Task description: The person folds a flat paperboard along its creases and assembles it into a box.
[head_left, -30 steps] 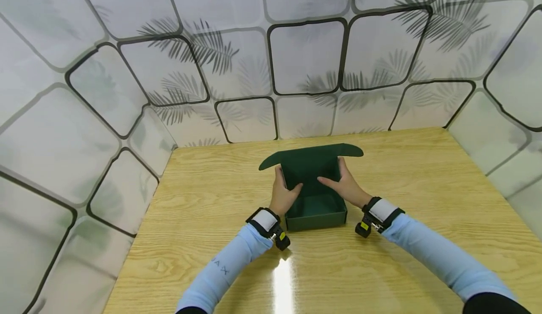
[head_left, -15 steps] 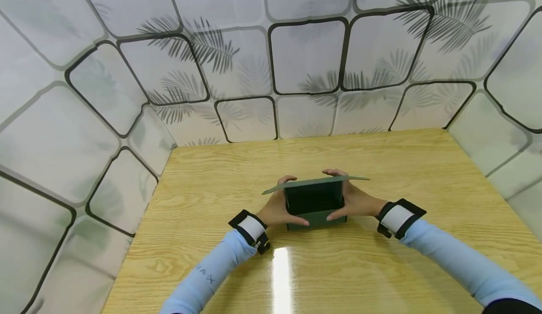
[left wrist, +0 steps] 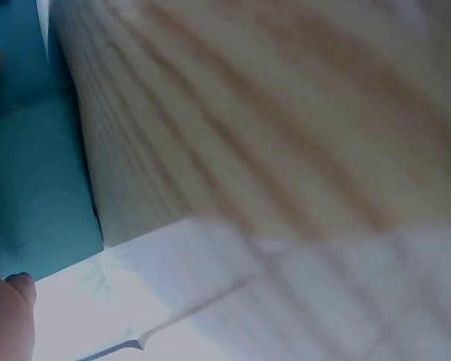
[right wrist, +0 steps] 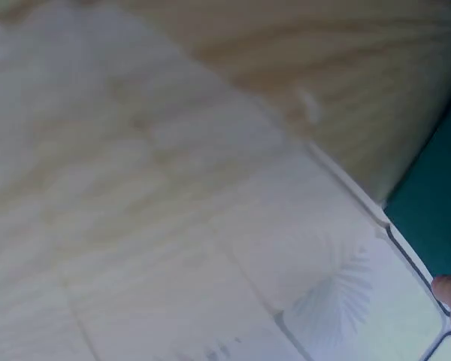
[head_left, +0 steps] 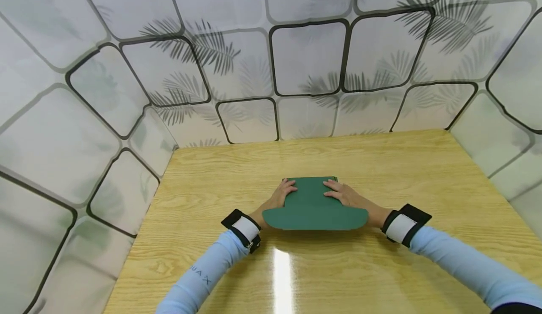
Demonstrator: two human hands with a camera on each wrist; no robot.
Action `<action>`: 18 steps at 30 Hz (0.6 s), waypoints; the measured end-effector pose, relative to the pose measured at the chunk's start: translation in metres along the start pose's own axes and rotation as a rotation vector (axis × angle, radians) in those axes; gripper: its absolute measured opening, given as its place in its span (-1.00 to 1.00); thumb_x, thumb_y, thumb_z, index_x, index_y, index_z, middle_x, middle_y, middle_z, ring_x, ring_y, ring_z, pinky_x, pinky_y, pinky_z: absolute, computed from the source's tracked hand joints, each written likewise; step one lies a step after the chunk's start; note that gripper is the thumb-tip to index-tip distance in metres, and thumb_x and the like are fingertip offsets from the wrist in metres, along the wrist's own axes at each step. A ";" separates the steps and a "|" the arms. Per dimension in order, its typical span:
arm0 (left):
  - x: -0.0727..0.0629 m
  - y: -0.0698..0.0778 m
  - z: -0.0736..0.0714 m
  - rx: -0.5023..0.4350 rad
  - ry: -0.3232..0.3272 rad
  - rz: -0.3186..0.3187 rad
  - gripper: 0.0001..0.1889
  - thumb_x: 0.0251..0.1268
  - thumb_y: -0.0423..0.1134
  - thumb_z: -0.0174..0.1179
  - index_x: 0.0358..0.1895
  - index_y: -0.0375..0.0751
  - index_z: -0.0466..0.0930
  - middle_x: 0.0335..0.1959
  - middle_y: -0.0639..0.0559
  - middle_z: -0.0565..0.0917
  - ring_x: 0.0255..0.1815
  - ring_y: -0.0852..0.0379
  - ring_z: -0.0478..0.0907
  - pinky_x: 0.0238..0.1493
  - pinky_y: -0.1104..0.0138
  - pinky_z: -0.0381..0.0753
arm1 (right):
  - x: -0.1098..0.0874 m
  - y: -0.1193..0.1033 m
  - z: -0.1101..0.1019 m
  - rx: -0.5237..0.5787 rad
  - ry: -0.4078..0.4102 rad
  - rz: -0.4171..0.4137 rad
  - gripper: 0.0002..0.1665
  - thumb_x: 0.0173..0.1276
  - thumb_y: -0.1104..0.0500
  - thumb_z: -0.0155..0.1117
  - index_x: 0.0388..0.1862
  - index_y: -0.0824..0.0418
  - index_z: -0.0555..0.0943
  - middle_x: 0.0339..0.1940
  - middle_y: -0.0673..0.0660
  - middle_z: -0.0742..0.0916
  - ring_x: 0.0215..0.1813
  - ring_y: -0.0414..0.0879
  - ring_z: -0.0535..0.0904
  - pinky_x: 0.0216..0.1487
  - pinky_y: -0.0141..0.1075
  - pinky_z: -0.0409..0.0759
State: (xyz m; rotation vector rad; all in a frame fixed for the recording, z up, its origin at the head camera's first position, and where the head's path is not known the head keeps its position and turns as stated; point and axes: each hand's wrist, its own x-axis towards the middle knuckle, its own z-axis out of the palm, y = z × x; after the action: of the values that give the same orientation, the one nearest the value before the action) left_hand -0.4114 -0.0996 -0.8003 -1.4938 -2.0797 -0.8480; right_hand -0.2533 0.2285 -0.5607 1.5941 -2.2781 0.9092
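A dark green cardboard box (head_left: 311, 194) lies on the table, its lid folded down over the top. The lid's wide front flap (head_left: 315, 219), with rounded ends, reaches out past the box's near side. My left hand (head_left: 279, 196) rests along the left side, fingers on the lid's left edge. On the right, my right hand (head_left: 349, 196) lays spread fingers on the lid's right part. Both thumbs are hidden in the head view. The left wrist view shows the box's green side (left wrist: 45, 188) with bits of the hand; the right wrist view catches a corner of the box (right wrist: 436, 195).
The wood-grain table (head_left: 220, 177) surrounds the box. Patterned fabric walls (head_left: 305, 60) enclose the table at the back and both sides. A bright light reflection lies on the table in front of the box.
The lid, raised at first and showing the box's inside, has swung down toward me and covers the box. My hands have moved from the lid's upright sides to the lid's top.
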 end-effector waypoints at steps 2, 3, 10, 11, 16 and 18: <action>0.024 0.053 -0.044 0.032 -0.153 -0.149 0.10 0.01 0.58 0.02 0.47 -0.17 0.09 0.54 -0.23 0.03 0.56 -0.27 -0.13 0.50 -0.07 -0.02 | 0.002 -0.004 -0.006 -0.026 -0.056 0.044 -0.15 0.41 -0.33 0.02 0.47 0.15 0.22 0.56 0.26 0.14 0.57 0.24 -0.05 0.27 0.45 -0.03; 0.043 0.087 -0.072 0.028 -0.206 -0.217 0.08 0.08 0.53 0.02 0.47 -0.22 0.06 0.54 -0.27 0.01 0.55 -0.31 -0.14 0.49 -0.09 0.02 | 0.006 -0.016 -0.015 -0.030 -0.093 0.088 -0.11 0.39 -0.35 0.02 0.47 0.20 0.21 0.54 0.29 0.15 0.55 0.27 -0.03 0.17 0.50 0.02; 0.129 0.207 -0.183 -0.097 -0.343 -0.441 0.10 0.17 0.56 -0.28 0.51 -0.30 -0.09 0.55 -0.33 -0.10 0.55 -0.35 -0.27 0.47 -0.16 -0.03 | 0.015 -0.023 -0.030 -0.256 -0.208 0.226 0.05 0.35 -0.52 -0.29 0.55 0.18 0.02 0.56 0.25 0.07 0.61 0.01 -0.21 0.30 0.37 0.07; 0.133 0.206 -0.186 -0.108 -0.346 -0.453 0.06 0.21 0.53 -0.20 0.52 -0.28 -0.08 0.56 -0.31 -0.11 0.56 -0.33 -0.28 0.47 -0.17 -0.05 | 0.017 -0.022 -0.031 -0.294 -0.206 0.225 0.08 0.32 -0.54 -0.30 0.53 0.19 0.05 0.54 0.27 0.12 0.61 0.02 -0.17 0.30 0.38 0.08; 0.141 0.194 -0.192 -0.050 -0.380 -0.481 -0.09 0.30 0.23 0.12 0.54 -0.16 -0.07 0.58 -0.22 -0.18 0.58 -0.24 -0.28 0.44 -0.24 -0.04 | 0.015 -0.011 -0.037 -0.355 -0.207 0.246 0.07 0.29 -0.23 0.25 0.57 0.13 -0.04 0.59 0.21 0.03 0.62 -0.05 -0.24 0.32 0.38 0.01; 0.146 0.201 -0.202 0.002 -0.439 -0.504 -0.06 0.29 0.13 0.19 0.53 -0.25 -0.10 0.57 -0.29 -0.17 0.57 -0.27 -0.23 0.40 -0.29 0.01 | 0.010 -0.006 -0.041 -0.349 -0.221 0.241 0.19 0.16 0.20 0.42 0.59 0.12 -0.13 0.61 0.19 -0.07 0.62 -0.09 -0.32 0.32 0.39 0.02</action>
State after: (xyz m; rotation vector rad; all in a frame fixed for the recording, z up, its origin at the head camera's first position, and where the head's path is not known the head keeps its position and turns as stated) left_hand -0.2675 -0.0960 -0.5147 -1.2496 -2.8548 -0.7268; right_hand -0.2582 0.2439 -0.5211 1.3457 -2.6437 0.3592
